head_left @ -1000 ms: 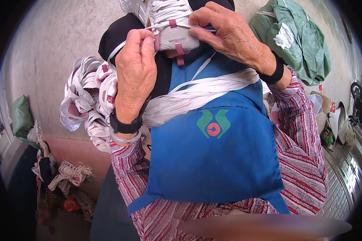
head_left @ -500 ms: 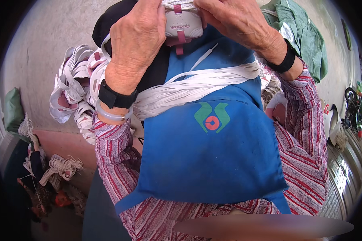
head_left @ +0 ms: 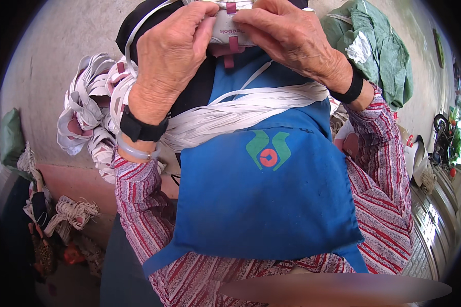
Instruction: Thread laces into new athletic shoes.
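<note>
A white shoe upper (head_left: 228,30) with dark pink tabs lies over my knees at the top edge of the view, its far part cut off. My left hand (head_left: 176,53) is closed at its left edge, thumb and forefinger pinching it. Over its right side my right hand (head_left: 294,41) is closed in a pinch; what sits between those fingertips is too small to make out. A white shoelace (head_left: 130,38) loops out past my left hand. Across my blue apron (head_left: 266,204) lies a thick bundle of white shoelaces (head_left: 251,110), one loose end pointing up towards the upper.
Left of my knees is a heap of white and pink shoe uppers (head_left: 82,110). A green sack (head_left: 381,56) stands at the far right. Tied white laces (head_left: 74,212) lie at lower left, near a chicken (head_left: 46,253). More pink and white pieces (head_left: 349,143) show beside my right arm.
My right hand has shifted left and inward over the front of the upper, its fingers now pinched together. My left hand has come slightly down and left. A lace loop now shows beside it.
</note>
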Tool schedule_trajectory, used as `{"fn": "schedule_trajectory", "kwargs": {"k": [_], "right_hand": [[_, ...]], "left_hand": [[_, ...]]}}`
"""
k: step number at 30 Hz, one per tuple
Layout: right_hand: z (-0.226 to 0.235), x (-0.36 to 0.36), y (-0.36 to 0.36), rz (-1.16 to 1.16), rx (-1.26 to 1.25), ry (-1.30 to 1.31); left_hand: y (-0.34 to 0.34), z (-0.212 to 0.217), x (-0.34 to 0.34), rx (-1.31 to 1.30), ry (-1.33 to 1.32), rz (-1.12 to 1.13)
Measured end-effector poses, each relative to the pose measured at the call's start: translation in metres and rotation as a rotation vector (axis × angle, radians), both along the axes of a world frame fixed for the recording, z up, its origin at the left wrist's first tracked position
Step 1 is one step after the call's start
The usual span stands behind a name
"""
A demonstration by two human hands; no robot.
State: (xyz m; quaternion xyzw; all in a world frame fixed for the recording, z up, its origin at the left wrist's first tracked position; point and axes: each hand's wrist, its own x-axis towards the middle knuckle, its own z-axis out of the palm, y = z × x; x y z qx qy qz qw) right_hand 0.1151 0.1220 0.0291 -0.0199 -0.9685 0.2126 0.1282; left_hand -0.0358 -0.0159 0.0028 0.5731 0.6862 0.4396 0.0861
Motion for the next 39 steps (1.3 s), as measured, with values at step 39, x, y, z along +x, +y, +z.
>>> {"fn": "schedule_trajectory", "kwargs": {"k": [39], "right_hand": [[-0.011,-0.008,0.008,-0.219,-0.398,0.089]], "left_hand": [[0.010,0.018,-0.016,-0.276,0.381,-0.053]]}}
